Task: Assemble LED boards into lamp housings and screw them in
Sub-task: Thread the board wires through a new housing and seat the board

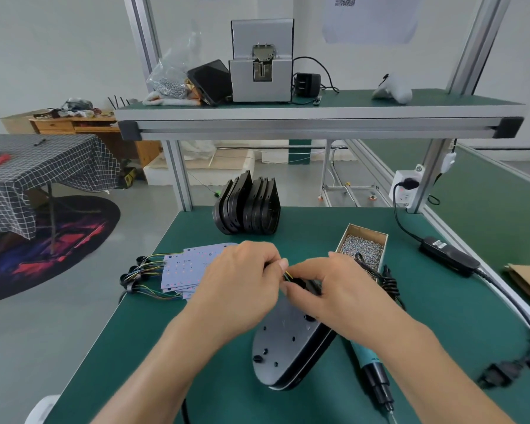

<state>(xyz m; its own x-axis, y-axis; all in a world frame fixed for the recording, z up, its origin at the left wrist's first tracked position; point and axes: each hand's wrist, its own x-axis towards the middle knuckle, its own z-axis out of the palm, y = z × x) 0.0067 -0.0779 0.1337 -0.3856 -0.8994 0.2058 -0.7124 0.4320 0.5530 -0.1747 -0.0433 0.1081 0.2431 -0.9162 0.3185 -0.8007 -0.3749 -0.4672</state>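
Housing flat on mat, near edge. Left hand pinches wires; right hand fingers curl round black grommet at housing's far end. Feed wires straight, avoid kinks, seat grommet fully before reaching for screwdriver.

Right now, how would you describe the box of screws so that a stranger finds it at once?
Start at the green worktable and look to its right half, behind the right hand. There lies a long, narrow, open cardboard box of screws. It alone is brown-walled and filled with small shiny metal pieces, unlike the black housings upright behind.
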